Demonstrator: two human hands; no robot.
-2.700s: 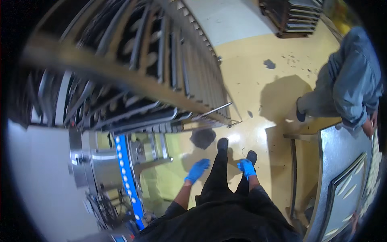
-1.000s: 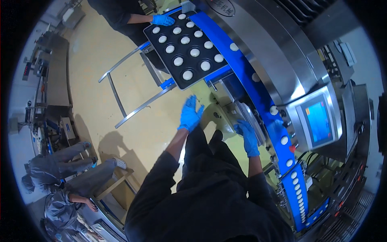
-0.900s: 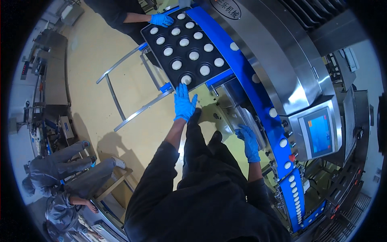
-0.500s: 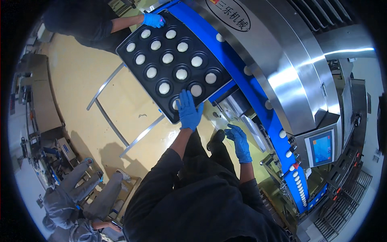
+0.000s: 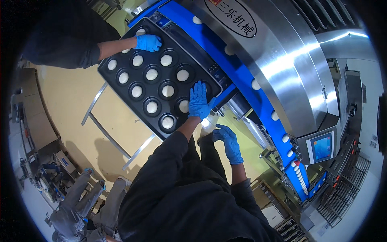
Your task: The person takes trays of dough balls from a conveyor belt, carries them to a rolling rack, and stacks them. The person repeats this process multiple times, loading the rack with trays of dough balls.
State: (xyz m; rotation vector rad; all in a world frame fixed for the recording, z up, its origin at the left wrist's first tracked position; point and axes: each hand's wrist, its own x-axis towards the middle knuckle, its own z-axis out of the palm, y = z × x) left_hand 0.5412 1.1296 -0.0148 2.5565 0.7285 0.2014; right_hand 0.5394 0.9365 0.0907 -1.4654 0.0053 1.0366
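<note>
A black baking tray [image 5: 133, 108] with round wells lies in front of me, a ball of white dough [image 5: 167, 91] in each well I can see into. My left hand [image 5: 200, 102], in a blue glove, rests palm down with straight fingers over a well at the tray's right corner; what lies beneath it is hidden. Close beside it is another dough ball [image 5: 184, 106]. My right hand [image 5: 229, 146], also gloved in blue, hangs off the tray near the machine, fingers loosely bent and holding nothing. Across the tray, a co-worker's blue-gloved hand [image 5: 148, 42] covers part of the far wells.
A curved blue conveyor belt [image 5: 264, 101] carries spaced dough balls past a steel machine [image 5: 278, 68] with a touch screen [image 5: 321, 147]. A metal frame [image 5: 108, 135] stands out from under the tray. Other people sit at the lower left.
The tray has shifted left, away from the belt, baring a dark strip beside it. My left hand has moved right to another well. The co-worker's hand has come farther down over the tray.
</note>
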